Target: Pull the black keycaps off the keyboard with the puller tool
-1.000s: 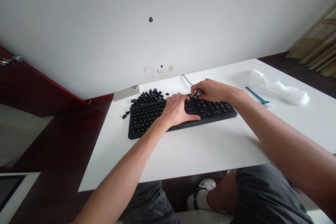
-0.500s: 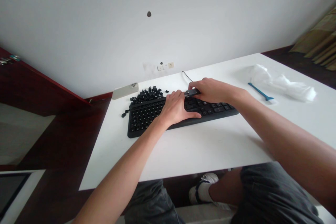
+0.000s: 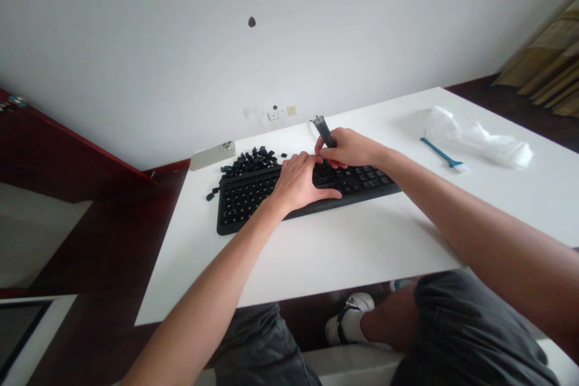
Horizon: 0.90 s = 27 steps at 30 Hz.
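A black keyboard [image 3: 248, 199] lies on the white table, its left part stripped of keycaps and its right part still carrying them. Across its middle rests my left hand [image 3: 296, 184], gripping it with the thumb stretched towards the front edge and the fingers bent near the far edge. My right hand [image 3: 350, 148] holds a dark keycap puller [image 3: 322, 130], whose metal end points up and away. Right fingertips touch the keyboard beside the left index finger; whatever they pinch there is hidden. Loose black keycaps [image 3: 253, 161] are heaped behind the keyboard's left side.
A phone [image 3: 212, 155] lies at the table's back left edge. On the right are a blue brush [image 3: 441, 152] and crumpled clear plastic [image 3: 482, 142]. The white table [image 3: 362, 247] stands against a wall with sockets [image 3: 282, 113]; my legs are beneath its front edge.
My right hand has turned the keycap puller from lying low over the keyboard to pointing upward, and its fingertips have come down to the keys. My left hand stays on the keyboard.
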Tool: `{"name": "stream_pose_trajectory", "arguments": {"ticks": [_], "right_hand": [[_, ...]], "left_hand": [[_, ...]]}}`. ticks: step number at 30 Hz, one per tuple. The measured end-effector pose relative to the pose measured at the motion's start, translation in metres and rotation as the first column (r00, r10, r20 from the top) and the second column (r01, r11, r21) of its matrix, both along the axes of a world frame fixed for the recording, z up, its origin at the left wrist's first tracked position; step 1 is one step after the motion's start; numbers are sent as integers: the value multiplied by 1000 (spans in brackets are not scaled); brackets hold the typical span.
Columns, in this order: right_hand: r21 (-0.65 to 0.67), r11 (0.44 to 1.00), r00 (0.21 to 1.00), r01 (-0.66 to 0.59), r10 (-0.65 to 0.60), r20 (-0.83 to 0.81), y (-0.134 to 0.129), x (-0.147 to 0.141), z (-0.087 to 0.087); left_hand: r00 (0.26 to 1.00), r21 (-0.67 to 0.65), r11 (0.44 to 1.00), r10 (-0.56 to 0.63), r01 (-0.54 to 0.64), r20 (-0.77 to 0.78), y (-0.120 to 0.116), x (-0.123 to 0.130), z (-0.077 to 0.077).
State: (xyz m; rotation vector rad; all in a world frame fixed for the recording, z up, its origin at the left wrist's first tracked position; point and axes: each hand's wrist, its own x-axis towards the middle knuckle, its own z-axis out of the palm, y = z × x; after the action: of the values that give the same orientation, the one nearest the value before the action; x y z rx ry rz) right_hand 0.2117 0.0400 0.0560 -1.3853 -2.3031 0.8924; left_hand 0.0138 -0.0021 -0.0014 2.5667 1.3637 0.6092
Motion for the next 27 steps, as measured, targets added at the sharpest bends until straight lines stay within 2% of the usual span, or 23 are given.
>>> {"name": "stream_pose_trajectory", "arguments": {"ticks": [4,8,11,14,20,27], "right_hand": [[-26,999,998,-45,44,-38,0,0,-2],[83,996,999,26,-22,-49,3,-3,-12],[129,991,989,31,-12,-146,6,-8,-23],[148,985,975,84,-51,-216,7,-13,-32],[266,940,955,216,-146,-258,4,-23,-44],[326,932,975,160,-97,-200,-1,-24,-38]], "left_hand": [[1000,24,1000,-5,4,25,0,2,-2],[999,121,992,47,-47,4,1,4,-6],[999,157,987,-11,17,-40,4,5,-8],[995,106,992,-62,70,-82,7,5,-8],[988,25,999,37,-34,-148,8,14,-4],[981,-45,988,142,-149,-130,21,33,-1]]}}
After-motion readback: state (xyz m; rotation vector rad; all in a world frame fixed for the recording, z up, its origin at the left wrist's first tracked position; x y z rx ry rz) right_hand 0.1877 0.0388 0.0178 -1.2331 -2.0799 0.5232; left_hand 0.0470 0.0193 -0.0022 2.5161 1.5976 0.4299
